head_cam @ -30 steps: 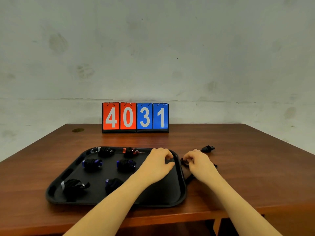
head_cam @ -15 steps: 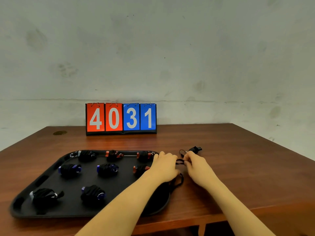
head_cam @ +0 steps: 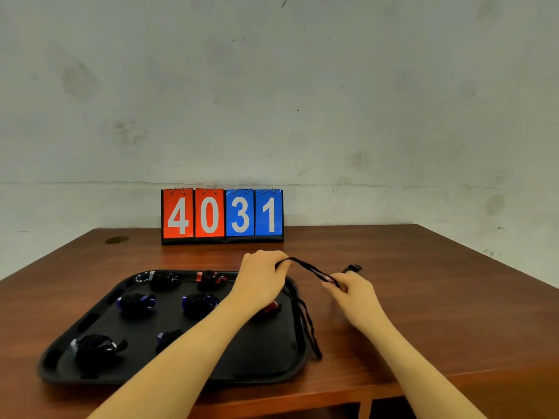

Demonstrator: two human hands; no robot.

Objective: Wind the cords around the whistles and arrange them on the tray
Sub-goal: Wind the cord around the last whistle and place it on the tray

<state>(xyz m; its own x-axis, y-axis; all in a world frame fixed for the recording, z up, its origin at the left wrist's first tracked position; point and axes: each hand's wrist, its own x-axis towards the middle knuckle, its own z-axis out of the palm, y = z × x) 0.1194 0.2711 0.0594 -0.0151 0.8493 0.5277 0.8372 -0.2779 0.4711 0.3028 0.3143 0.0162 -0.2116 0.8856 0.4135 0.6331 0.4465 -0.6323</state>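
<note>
A flip scoreboard [head_cam: 222, 216] stands at the counter's [head_cam: 423, 297] far edge — white digits 4 and 0 on red cards, 3 and 1 on blue.

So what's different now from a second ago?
The left hand has come off the tray's corner and lifted, pinching the black cord. That cord now stretches across to the right hand, which pinches its other part; the loose end hangs by the tray. The black whistle still lies behind the right hand, and the wound whistles stay put.
</note>
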